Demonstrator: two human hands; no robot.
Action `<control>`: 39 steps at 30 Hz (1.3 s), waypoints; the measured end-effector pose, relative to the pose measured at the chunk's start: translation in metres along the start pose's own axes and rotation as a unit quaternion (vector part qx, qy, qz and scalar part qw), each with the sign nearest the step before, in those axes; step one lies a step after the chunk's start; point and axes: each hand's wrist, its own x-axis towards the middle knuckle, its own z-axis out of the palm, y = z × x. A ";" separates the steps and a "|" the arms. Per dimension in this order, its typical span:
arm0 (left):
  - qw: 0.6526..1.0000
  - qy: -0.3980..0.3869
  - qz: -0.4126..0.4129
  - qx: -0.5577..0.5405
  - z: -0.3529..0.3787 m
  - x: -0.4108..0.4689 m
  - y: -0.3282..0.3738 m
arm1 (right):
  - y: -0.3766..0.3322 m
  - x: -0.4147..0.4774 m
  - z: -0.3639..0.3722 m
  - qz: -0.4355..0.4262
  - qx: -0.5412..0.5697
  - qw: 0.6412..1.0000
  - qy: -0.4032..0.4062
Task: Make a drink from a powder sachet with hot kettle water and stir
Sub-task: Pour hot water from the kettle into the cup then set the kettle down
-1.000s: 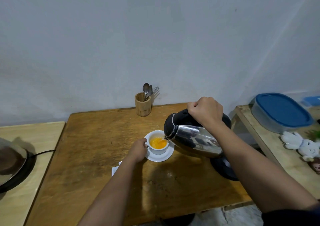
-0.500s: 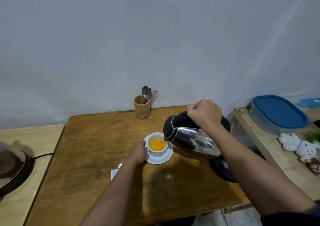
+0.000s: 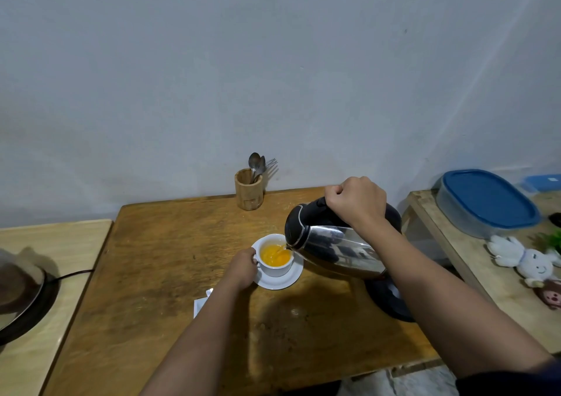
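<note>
A white cup holding orange liquid stands on a white saucer in the middle of the wooden table. My left hand grips the cup at its left side. My right hand is closed on the black handle of a steel kettle, tilted left with its spout over the cup's rim; a thin stream of water runs into the cup. A white sachet lies on the table, partly hidden by my left forearm.
A wooden holder with spoons and a fork stands at the back by the wall. The black kettle base sits under my right forearm. A cooker with a lidded pan is on the left; a blue-lidded box and soft toys on the right.
Both hands hold their places. The kettle stays tilted over the cup and the orange liquid keeps filling. My view has shifted slightly, lowering the table in frame.
</note>
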 end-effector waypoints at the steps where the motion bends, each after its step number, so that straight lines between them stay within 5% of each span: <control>1: 1.000 -0.003 0.000 0.000 -0.001 0.000 0.000 | 0.000 0.000 0.001 0.000 0.001 1.000 -0.001; 39: 1.000 -0.023 0.010 -0.006 -0.003 0.000 -0.001 | -0.003 0.004 0.006 -0.021 -0.006 1.000 -0.004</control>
